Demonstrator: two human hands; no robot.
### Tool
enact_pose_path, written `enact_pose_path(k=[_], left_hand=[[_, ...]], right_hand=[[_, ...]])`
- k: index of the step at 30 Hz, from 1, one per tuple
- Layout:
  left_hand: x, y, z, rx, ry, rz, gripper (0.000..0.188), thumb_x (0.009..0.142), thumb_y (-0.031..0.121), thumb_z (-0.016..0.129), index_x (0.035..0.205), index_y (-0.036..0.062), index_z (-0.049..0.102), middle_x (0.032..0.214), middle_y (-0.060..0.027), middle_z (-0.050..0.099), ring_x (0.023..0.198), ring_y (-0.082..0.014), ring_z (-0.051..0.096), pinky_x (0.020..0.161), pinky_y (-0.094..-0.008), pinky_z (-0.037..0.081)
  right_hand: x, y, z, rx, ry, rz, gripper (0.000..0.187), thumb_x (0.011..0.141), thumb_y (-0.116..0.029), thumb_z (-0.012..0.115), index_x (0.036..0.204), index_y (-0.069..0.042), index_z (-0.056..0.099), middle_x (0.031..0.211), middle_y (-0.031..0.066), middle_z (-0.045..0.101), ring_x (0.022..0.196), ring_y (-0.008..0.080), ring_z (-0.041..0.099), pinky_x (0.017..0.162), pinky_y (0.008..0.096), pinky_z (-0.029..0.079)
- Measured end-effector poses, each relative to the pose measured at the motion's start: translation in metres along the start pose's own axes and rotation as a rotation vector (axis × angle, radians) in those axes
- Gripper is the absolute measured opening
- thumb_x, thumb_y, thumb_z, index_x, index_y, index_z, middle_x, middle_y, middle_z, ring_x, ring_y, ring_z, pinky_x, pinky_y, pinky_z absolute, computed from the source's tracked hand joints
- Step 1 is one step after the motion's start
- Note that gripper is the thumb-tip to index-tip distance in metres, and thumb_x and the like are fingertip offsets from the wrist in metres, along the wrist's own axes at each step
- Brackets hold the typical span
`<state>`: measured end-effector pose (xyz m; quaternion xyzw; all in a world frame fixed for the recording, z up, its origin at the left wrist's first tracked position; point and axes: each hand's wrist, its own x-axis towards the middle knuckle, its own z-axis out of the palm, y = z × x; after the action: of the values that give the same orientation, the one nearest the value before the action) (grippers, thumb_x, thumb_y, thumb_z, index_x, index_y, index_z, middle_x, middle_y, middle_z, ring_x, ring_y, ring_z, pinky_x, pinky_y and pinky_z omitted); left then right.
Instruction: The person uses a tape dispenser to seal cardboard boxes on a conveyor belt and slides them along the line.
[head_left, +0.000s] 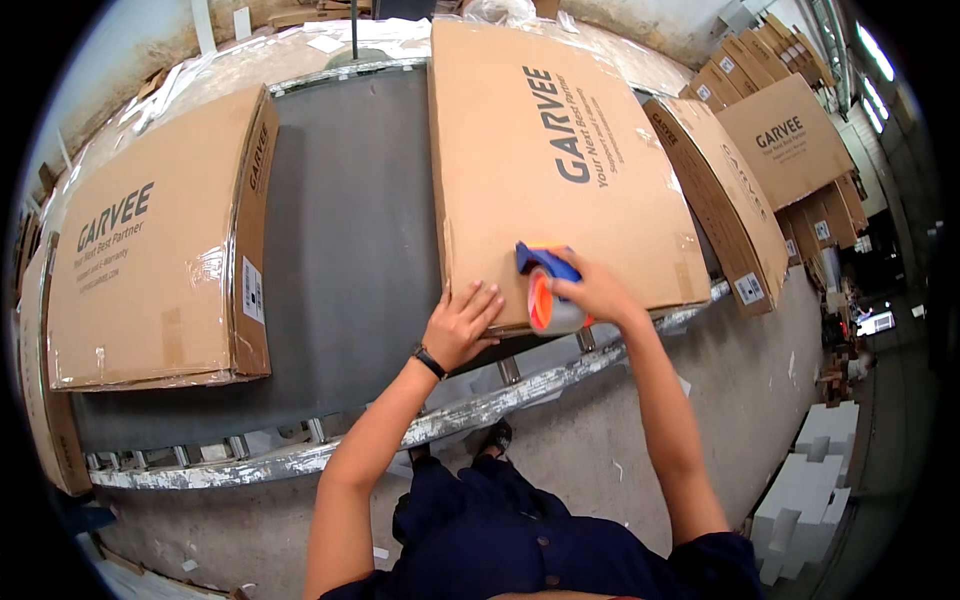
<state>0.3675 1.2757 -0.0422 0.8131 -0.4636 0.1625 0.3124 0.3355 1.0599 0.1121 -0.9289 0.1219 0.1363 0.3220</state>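
Observation:
A large brown cardboard box (495, 140) with dark printing lies flat in front of me on a dark conveyor belt (345, 220). My left hand (462, 325) rests on the box's near left corner, fingers stretched out over the top and the edge. In my right hand (600, 290) is a blue tape dispenser (530, 258) with an orange-cored roll of tape, its blue head low over the near part of the box top. Whether the dispenser touches the cardboard I cannot tell. A black band circles my left wrist.
A similar box (150, 260) lies to the left on the belt, another leans at the right (735, 200). The worn metal conveyor rail (470, 415) runs between me and the belt. White foam pieces (800, 500) stand at the lower right; stacked cartons (740, 70) are at the far right.

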Motion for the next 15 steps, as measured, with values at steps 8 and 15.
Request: enact_pose_path(k=[8,15], left_hand=[[-0.011,-0.001,-0.001,0.011,0.01,0.001,0.073,0.055,0.032,0.079,0.122,0.0154,0.054,0.128,-0.0032,0.051,0.122,-0.0262,0.044,0.097,-0.0531,0.037],[-0.011,-0.002,0.011,-0.077,0.03,0.001,0.075,0.058,0.034,0.077,0.126,0.0158,0.05,0.132,-0.0045,0.047,0.124,-0.0279,0.041,0.1,-0.0557,0.031]], right_hand=[[-0.164,0.032,0.133,-0.133,0.177,0.275,0.072,0.063,-0.041,0.071,0.129,-0.029,0.046,0.1,0.0253,0.049,0.088,0.0455,0.057,0.078,0.0466,0.049],[-0.024,0.038,0.069,-0.258,-0.18,0.224,0.049,0.064,-0.056,0.059,0.093,-0.017,0.07,0.089,0.0182,0.066,0.087,0.0301,0.064,0.08,0.0368,0.048]])
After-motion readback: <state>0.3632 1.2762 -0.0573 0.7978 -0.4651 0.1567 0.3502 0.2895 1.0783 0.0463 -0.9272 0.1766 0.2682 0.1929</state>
